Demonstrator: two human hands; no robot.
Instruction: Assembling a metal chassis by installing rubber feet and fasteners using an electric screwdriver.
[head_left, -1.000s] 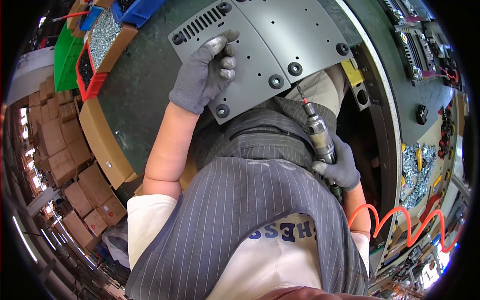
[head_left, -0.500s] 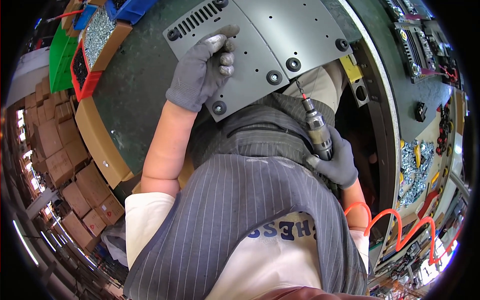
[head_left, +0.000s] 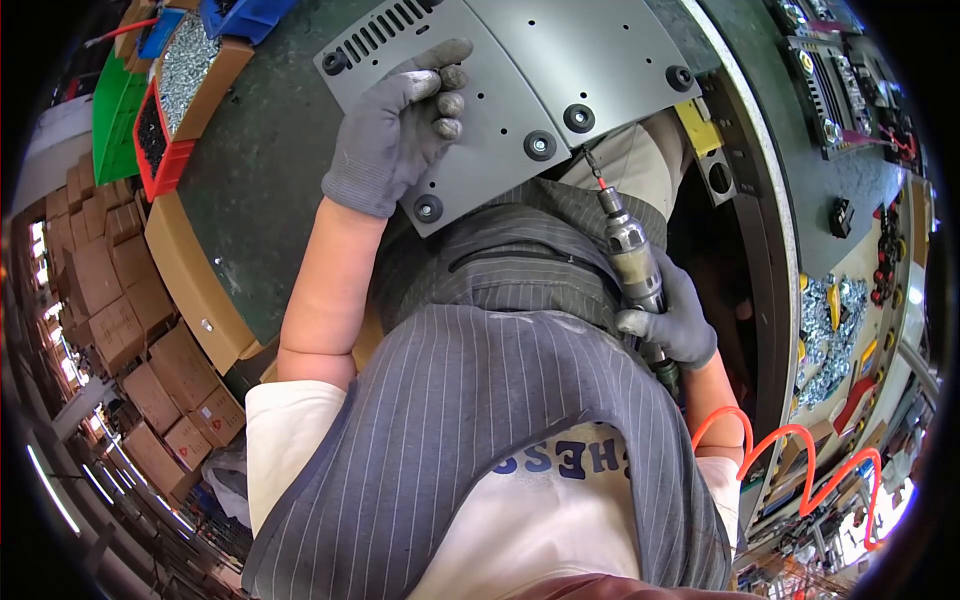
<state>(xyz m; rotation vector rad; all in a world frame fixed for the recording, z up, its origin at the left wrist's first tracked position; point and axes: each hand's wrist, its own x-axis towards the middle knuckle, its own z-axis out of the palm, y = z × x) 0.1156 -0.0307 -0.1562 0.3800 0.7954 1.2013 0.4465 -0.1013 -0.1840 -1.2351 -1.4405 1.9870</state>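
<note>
My left hand [head_left: 385,140], in a grey work glove with worn, shiny fingertips, hovers over the left part of a grey metal panel [head_left: 515,85]. Its index finger lies across the top while the other fingers curl inward; whatever they may hold is hidden. Black round rubber feet [head_left: 540,146] and small holes dot the panel, which has slots at its upper left. In my gloved right hand [head_left: 682,315] is a power screwdriver [head_left: 630,250], gripped around its body. Its bit points up toward the panel's near edge, close to the seam; contact cannot be made out.
A dark green worktable [head_left: 270,190] lies under the panel. At the upper left, a cardboard box of small metal screws [head_left: 187,62] stands beside a red bin [head_left: 165,165] of dark parts. An orange coiled hose [head_left: 800,445] runs at the lower right. Cardboard boxes [head_left: 130,325] are stacked left.
The panel and my left hand sit slightly farther up and left in the picture. The screwdriver has shifted a little the same way, still in my right hand.
</note>
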